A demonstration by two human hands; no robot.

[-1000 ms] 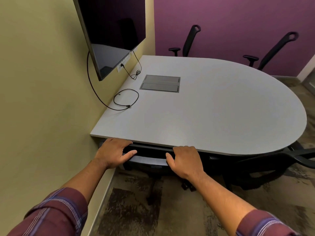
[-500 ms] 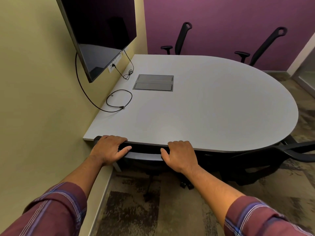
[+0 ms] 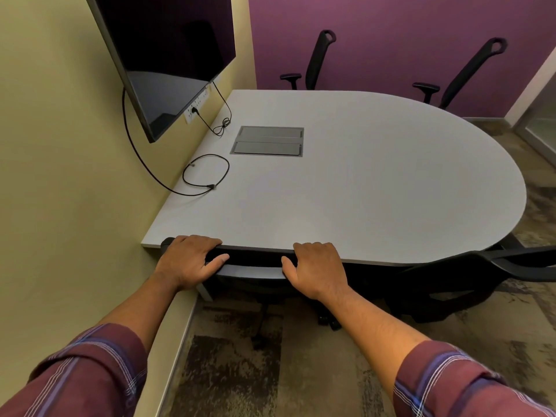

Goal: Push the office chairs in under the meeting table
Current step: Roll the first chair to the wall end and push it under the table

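Left hand [image 3: 188, 261] and right hand [image 3: 316, 270] rest on the top rail of the near chair [image 3: 255, 273], fingers curled over it and thumbs below. The chair, black with a grey band, sits at the counter [image 3: 346, 188] edge, mostly tucked under. On castors it likely rolls easily; the stiff backrest top seems the best hold. A second chair [image 3: 451, 281] lies low to the right. Two far chairs [image 3: 319, 58] stand behind the counter.

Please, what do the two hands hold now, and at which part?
Both the left hand and the right hand grip the top edge of the backrest of the near office chair.
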